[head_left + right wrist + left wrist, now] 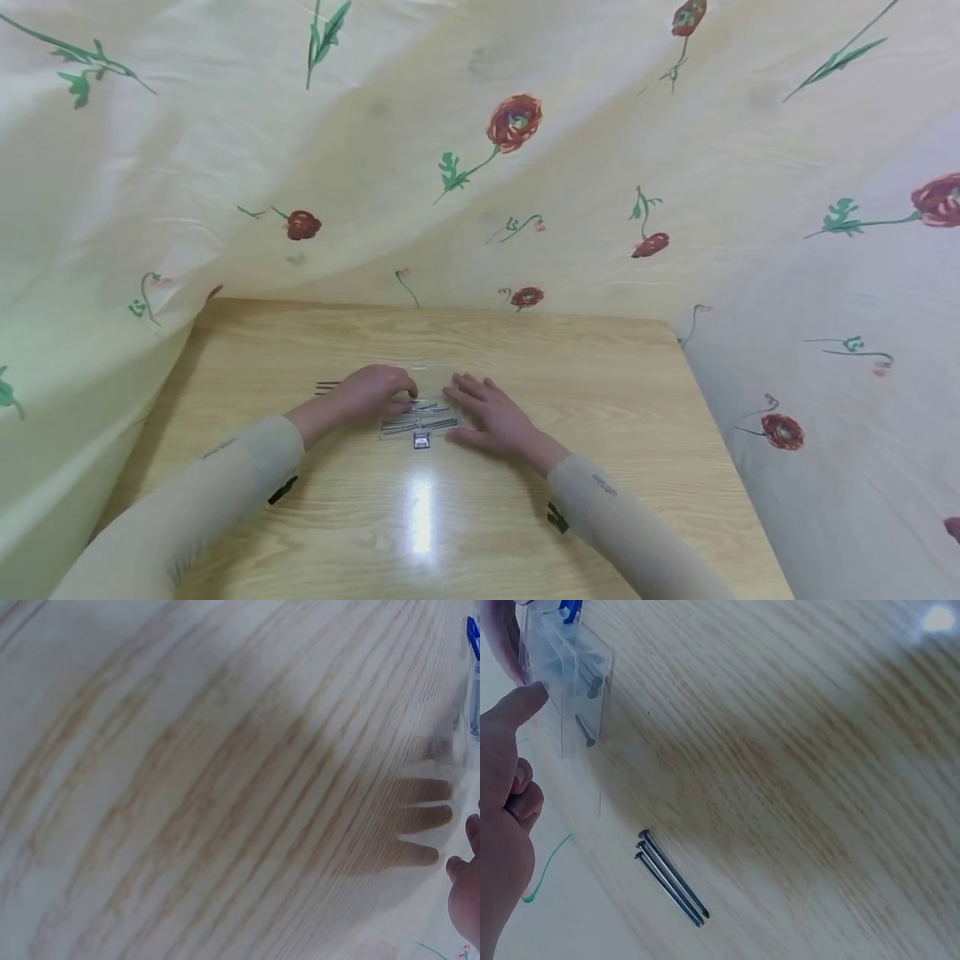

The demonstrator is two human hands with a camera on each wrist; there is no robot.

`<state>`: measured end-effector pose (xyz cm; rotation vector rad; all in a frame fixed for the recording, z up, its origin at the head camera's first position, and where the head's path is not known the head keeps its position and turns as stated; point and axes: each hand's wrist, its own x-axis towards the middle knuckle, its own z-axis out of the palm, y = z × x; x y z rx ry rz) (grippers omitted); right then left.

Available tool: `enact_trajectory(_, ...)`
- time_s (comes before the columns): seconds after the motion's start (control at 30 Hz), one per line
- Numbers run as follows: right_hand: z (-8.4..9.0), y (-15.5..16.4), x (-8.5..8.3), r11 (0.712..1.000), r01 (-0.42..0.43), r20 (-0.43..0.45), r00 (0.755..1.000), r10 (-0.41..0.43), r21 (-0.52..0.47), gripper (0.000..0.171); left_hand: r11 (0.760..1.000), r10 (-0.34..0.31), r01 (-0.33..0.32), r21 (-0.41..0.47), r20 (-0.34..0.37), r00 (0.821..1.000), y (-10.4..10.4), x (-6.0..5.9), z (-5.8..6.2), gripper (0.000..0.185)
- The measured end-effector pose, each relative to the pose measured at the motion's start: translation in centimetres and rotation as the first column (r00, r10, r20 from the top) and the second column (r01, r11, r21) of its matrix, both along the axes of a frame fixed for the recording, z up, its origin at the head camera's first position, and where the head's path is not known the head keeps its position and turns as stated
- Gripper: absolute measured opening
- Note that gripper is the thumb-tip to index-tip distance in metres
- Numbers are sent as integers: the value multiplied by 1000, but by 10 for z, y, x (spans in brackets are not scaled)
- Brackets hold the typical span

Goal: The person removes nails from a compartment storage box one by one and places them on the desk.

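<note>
A clear plastic box [420, 419] with several dark nails inside lies on the wooden table [525, 517], a small blue-and-clear tab [422, 441] at its near edge. My left hand [375, 392] curls over the box's left end, and its thumb [521, 705] presses the box [570, 675] at a corner. My right hand [487, 412] lies flat with straight fingers at the box's right end. Three loose nails [671, 879] lie side by side on the table left of my left hand, also visible in the head view [327, 387]. The right wrist view shows only the box's edge [474, 705] and a fingertip [465, 892].
A cream cloth with red flowers [517, 125] hangs round the table at the back, left and right. The table's far edge [435, 310] meets the cloth. A bright light reflection [422, 508] sits on the wood near me.
</note>
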<state>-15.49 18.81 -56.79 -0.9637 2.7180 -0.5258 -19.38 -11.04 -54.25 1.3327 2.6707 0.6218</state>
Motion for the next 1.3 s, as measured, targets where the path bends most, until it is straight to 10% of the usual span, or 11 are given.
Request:
enact_trajectory(0.33, 2, -2, -3, 1000, 4, -13, 1000, -4, 13, 79, 995, -48, 56, -82, 90, 995, -1, -11, 6, 15)
enact_trajectory(0.7, 5, -3, -3, 1000, 4, -12, 1000, -3, 20, 78, 982, -144, 147, -117, 37, 989, 3, -20, 2, 14)
enact_trajectory(1.3, 9, -4, 0, 1000, 13, 37, 999, -14, 20, 78, 983, -94, 105, -153, 75, 993, 10, -13, 7, 10)
